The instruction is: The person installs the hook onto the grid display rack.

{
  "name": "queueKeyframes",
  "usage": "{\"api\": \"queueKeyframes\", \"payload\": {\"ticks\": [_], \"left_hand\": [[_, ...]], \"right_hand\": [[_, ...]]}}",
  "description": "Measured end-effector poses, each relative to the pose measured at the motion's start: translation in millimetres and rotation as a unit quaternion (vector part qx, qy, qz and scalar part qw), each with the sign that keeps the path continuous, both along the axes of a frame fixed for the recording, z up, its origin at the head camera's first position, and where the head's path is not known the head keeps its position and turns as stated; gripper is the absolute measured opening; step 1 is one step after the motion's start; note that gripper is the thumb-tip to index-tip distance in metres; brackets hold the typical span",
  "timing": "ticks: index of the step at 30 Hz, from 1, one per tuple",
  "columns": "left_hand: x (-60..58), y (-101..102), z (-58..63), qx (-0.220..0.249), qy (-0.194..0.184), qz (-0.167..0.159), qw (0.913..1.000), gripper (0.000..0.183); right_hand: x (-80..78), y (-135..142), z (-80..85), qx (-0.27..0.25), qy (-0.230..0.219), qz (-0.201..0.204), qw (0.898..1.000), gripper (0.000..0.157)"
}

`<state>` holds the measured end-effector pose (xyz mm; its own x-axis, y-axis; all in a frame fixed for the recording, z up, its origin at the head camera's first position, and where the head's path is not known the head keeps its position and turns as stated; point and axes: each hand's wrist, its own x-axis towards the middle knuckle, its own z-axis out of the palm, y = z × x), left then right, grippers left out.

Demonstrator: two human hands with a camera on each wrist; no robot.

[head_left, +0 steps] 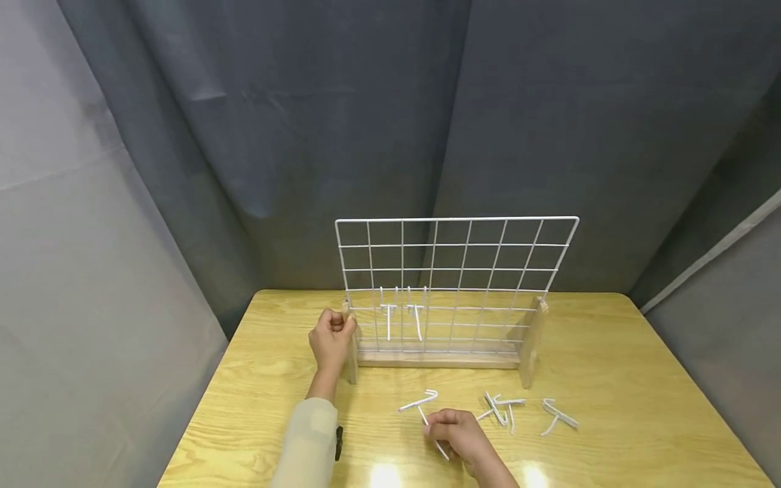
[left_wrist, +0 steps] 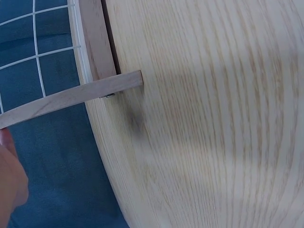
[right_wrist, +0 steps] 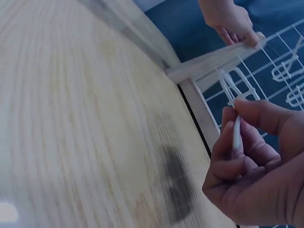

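A white wire grid panel stands upright in a wooden stand on the table. My left hand grips the top of the stand's left wooden upright, thumb and fingers at its end. In the right wrist view that hand holds the same upright. Over the table in front of the stand, my right hand pinches a white wire hook by its long prong, the crossbar end pointing away toward the grid. Two white hooks hang side by side on the grid's left part.
Several loose white hooks lie in a small overlapping cluster on the table, right of my right hand. Another hook lies apart, farther right. Grey curtains surround the wooden table at the back and sides.
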<state>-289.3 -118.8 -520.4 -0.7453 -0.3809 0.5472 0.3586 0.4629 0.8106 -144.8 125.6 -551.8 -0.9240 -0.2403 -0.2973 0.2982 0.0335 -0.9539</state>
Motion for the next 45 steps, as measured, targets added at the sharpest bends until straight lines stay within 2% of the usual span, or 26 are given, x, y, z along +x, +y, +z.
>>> {"api": "queueKeyframes", "payload": {"ticks": [6,13,19,23,33,40,45], "left_hand": [[-1.1,-4,4.7,-0.009,0.005,0.002,0.9999,0.015],[0.0,-2,1.4,-0.016,0.012,0.007,0.9998,0.016],[1.6,4,-7.7,-0.045,0.033,0.028,0.9980,0.015],[2.6,3,-5.3,-0.057,0.050,0.042,0.9962,0.014],[4.6,8,9.2,-0.026,0.007,0.037,0.9990,0.014],[6.0,9,17.8,-0.057,-0.022,0.045,0.9971,0.016],[7.1,8,18.9,-0.076,-0.032,0.039,0.9959,0.020]], "right_hand": [[-4.5,4,2.9,-0.097,-0.033,-0.014,0.995,0.022],[-10.1,12,6.6,-0.128,-0.043,-0.068,0.989,0.011],[-13.0,19,14.8,-0.134,-0.038,-0.097,0.986,0.009],[-19.2,19,20.7,-0.141,-0.027,-0.117,0.983,0.010],[-36.1,20,41.3,-0.221,-0.031,-0.167,0.960,0.017],[-43.6,19,57.3,-0.252,-0.032,-0.182,0.950,0.023],[-44.9,21,71.9,-0.260,-0.030,-0.186,0.947,0.027]]}}
